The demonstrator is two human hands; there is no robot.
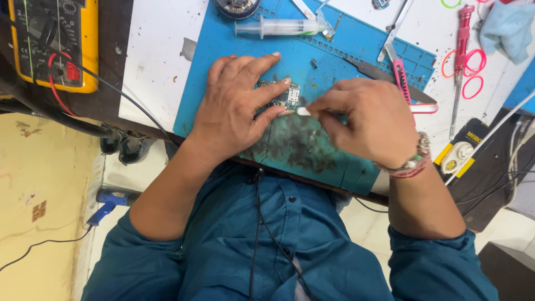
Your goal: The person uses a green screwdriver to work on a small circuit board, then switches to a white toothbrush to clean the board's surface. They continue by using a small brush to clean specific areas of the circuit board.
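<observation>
- A person in a teal shirt is leaning over a blue work mat that is lying on a white counter.
- The left hand is lying flat on the mat, fingers spread, pressing down on a small circuit board; the hand is gripping nothing, only pinning the board between its fingertips.
- The right hand is closing its thumb and fingers around a thin white-tipped swab, and the tip is touching the board's near edge, just beside the left index finger.
- The board is sitting near the middle of the mat, partly hidden under the left fingers; a dark, sooty stain is spreading over the mat just in front of it.
- A clear syringe is lying at the mat's far edge, well apart from both hands.
- A pink-handled blade tool is resting on the mat just beyond the right hand, and a red screwdriver is lying on the counter farther right, among pink elastic rings.
- A yellow multimeter with red and black leads is sitting at the counter's far left corner.
- A beaded bracelet is circling the right wrist.
- A blue hot-glue gun is lying on the floor beneath the counter's left side.
</observation>
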